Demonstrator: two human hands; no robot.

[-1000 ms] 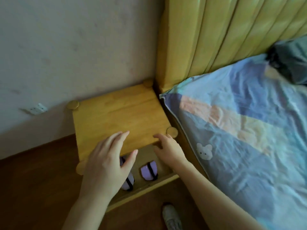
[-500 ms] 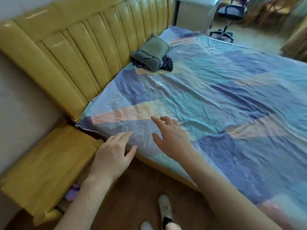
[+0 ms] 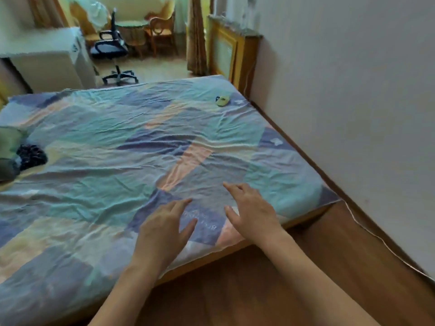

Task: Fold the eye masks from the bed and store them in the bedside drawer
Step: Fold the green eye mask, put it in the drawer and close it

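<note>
Both hands out over the near corner of the bed [image 3: 94, 142], palms down, fingers spread and loose. Left hand [image 3: 162, 234] empty, hovering above or just brushing the patchwork sheet; hard to tell which. Right hand [image 3: 253, 210] just beside it, likewise empty, nothing pinched or gripped.

One eye mask [image 3: 222, 100] in sight: small, pale yellow-green with a dark strap, lying near the far right corner of the bed, close to the wall side and well apart from both hands. Not clearly folded; too small to say more. No other mask visible on the sheet. A dark bundle of cloth [image 3: 30, 156] at the left edge, beside something green, too blurred to name as a mask.

Bedside drawer out of view here, so no telling from this moment how many masks sit inside.

Judging by what lies on the bed: at least this one mask left to fetch, fold and store. Likely next a reach or a step along the bed toward the far corner, since out of easy arm's range from here. Little risk beyond a sloppy fold with the strap hanging loose.
</note>
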